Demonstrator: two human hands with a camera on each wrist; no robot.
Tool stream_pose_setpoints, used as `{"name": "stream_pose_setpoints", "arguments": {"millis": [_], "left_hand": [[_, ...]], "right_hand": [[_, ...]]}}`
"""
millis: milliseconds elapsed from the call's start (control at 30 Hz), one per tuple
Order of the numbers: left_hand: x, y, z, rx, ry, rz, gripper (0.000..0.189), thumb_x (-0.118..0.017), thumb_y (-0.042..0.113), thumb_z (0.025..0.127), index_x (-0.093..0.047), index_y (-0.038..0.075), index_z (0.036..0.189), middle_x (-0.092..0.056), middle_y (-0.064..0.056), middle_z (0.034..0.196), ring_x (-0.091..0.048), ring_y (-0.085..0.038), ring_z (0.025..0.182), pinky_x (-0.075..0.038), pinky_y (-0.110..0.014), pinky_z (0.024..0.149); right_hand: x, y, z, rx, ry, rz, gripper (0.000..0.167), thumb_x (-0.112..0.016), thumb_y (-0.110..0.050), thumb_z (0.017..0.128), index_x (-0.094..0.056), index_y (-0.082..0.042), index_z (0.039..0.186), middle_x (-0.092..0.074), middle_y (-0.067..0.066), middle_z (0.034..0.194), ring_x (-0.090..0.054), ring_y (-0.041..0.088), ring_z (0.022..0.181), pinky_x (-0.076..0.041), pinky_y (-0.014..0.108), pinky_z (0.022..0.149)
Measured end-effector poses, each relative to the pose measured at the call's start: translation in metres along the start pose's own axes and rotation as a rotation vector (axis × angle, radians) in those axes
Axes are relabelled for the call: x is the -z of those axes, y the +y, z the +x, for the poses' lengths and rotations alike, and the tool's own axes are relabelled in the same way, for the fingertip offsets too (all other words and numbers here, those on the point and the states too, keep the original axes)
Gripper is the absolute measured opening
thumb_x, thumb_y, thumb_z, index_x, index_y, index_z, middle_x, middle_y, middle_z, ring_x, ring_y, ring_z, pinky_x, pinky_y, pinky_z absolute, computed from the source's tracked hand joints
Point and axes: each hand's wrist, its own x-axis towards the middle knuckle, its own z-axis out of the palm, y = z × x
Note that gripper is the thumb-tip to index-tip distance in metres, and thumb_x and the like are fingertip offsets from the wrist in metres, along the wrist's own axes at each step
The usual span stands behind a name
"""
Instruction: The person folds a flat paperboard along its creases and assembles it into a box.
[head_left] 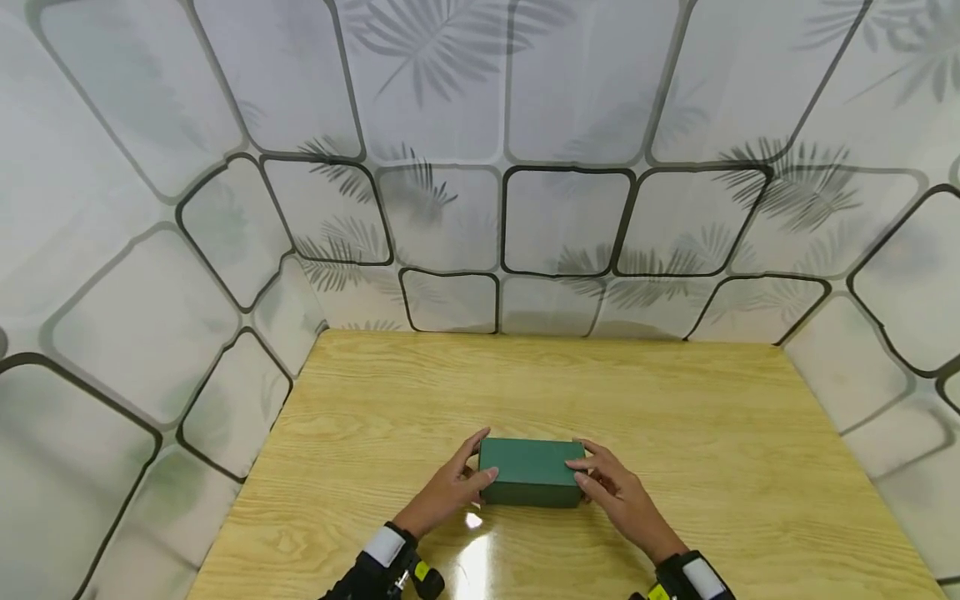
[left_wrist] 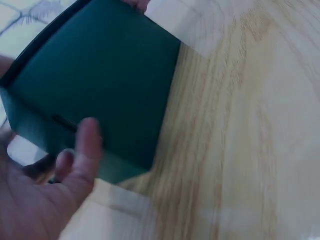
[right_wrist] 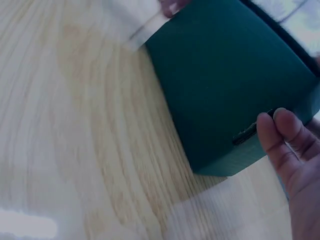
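A dark green rectangular box (head_left: 529, 462) is at the near middle of the table, its long side towards me. My left hand (head_left: 453, 483) grips its left end, thumb at the front edge and fingers around the far corner. At the opposite end, my right hand (head_left: 613, 487) holds the box between thumb and fingers. In the left wrist view the thumb lies against the box (left_wrist: 105, 85) beside a short dark slot. A similar slot shows by the right fingertips on the box (right_wrist: 225, 90) in the right wrist view. The contents are hidden.
The box is over a light wood-grain table (head_left: 420, 383). White curtains (head_left: 442, 217) with dark outlines and leaf prints enclose the far, left and right sides. Light glares off the tabletop near the front. Each wrist wears a black strap with a small device.
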Motion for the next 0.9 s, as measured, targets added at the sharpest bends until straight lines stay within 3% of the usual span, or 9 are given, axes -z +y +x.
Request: {"name": "stream_pose_setpoints", "arguments": {"millis": [100, 167, 300, 433, 500, 633, 767, 900], "left_hand": [[0.004, -0.005, 0.003, 0.032, -0.040, -0.089, 0.056, -0.051, 0.040, 0.094, -0.022, 0.042, 0.142, -0.016, -0.013, 0.151, -0.055, -0.025, 0.103, -0.053, -0.043, 0.077], [0.005, -0.008, 0.004, 0.037, -0.046, -0.095, 0.055, -0.053, 0.040, 0.092, -0.026, 0.041, 0.140, -0.017, -0.011, 0.151, -0.052, -0.026, 0.106, -0.053, -0.043, 0.079], [0.002, -0.012, 0.005, -0.011, 0.001, 0.006, 0.054, -0.059, 0.039, 0.089, -0.034, 0.038, 0.137, -0.018, -0.004, 0.152, -0.044, -0.030, 0.117, -0.048, -0.044, 0.084], [-0.006, -0.016, 0.016, -0.107, 0.086, 0.140, 0.052, -0.063, 0.038, 0.087, -0.039, 0.036, 0.133, -0.018, -0.003, 0.152, -0.037, -0.032, 0.129, -0.046, -0.045, 0.090], [-0.011, -0.017, 0.023, -0.160, 0.138, 0.241, 0.052, -0.065, 0.035, 0.085, -0.042, 0.033, 0.131, -0.024, -0.006, 0.150, -0.040, -0.031, 0.129, -0.047, -0.042, 0.090], [-0.019, -0.018, 0.031, -0.233, 0.238, 0.419, 0.053, -0.067, 0.025, 0.084, -0.045, 0.023, 0.132, -0.043, -0.008, 0.138, -0.054, -0.024, 0.115, -0.050, -0.033, 0.085], [-0.023, -0.018, 0.034, -0.318, 0.267, 0.449, 0.052, -0.064, 0.015, 0.086, -0.045, 0.015, 0.135, -0.049, -0.010, 0.131, -0.059, -0.023, 0.107, -0.052, -0.031, 0.083], [-0.023, -0.020, 0.034, -0.378, 0.265, 0.464, 0.053, -0.062, 0.012, 0.088, -0.042, 0.013, 0.137, -0.046, -0.012, 0.133, -0.057, -0.024, 0.110, -0.052, -0.031, 0.084]], "right_hand": [[0.001, 0.009, 0.006, -0.081, -0.017, 0.068, 0.045, -0.049, -0.021, 0.096, -0.034, -0.017, 0.139, -0.032, 0.020, 0.142, -0.057, 0.029, 0.078, -0.051, 0.034, 0.068], [0.002, 0.016, 0.007, -0.108, -0.044, 0.092, 0.054, -0.050, -0.021, 0.096, -0.023, -0.022, 0.143, -0.033, 0.020, 0.139, -0.055, 0.029, 0.076, -0.049, 0.034, 0.067], [0.002, 0.025, 0.004, -0.127, -0.094, 0.009, 0.058, -0.055, -0.025, 0.093, -0.025, -0.024, 0.143, -0.021, 0.015, 0.145, -0.049, 0.019, 0.075, -0.044, 0.030, 0.062], [-0.004, 0.030, 0.009, -0.138, -0.026, -0.198, 0.057, -0.063, -0.037, 0.086, -0.036, -0.031, 0.137, -0.010, 0.016, 0.148, -0.048, 0.011, 0.081, -0.043, 0.023, 0.065], [-0.006, 0.033, 0.015, -0.138, 0.025, -0.304, 0.056, -0.065, -0.037, 0.084, -0.039, -0.033, 0.134, -0.014, 0.016, 0.146, -0.050, 0.011, 0.086, -0.044, 0.023, 0.068], [-0.006, 0.045, 0.024, -0.109, 0.088, -0.494, 0.057, -0.069, -0.022, 0.082, -0.044, -0.030, 0.132, -0.032, 0.016, 0.137, -0.054, 0.014, 0.092, -0.046, 0.027, 0.071], [-0.001, 0.050, 0.031, -0.111, 0.114, -0.544, 0.059, -0.070, -0.012, 0.080, -0.047, -0.027, 0.133, -0.038, 0.016, 0.134, -0.055, 0.018, 0.094, -0.047, 0.032, 0.073], [0.002, 0.048, 0.034, -0.119, 0.092, -0.519, 0.061, -0.070, -0.010, 0.080, -0.046, -0.028, 0.133, -0.039, 0.015, 0.131, -0.050, 0.014, 0.086, -0.044, 0.026, 0.070]]}}
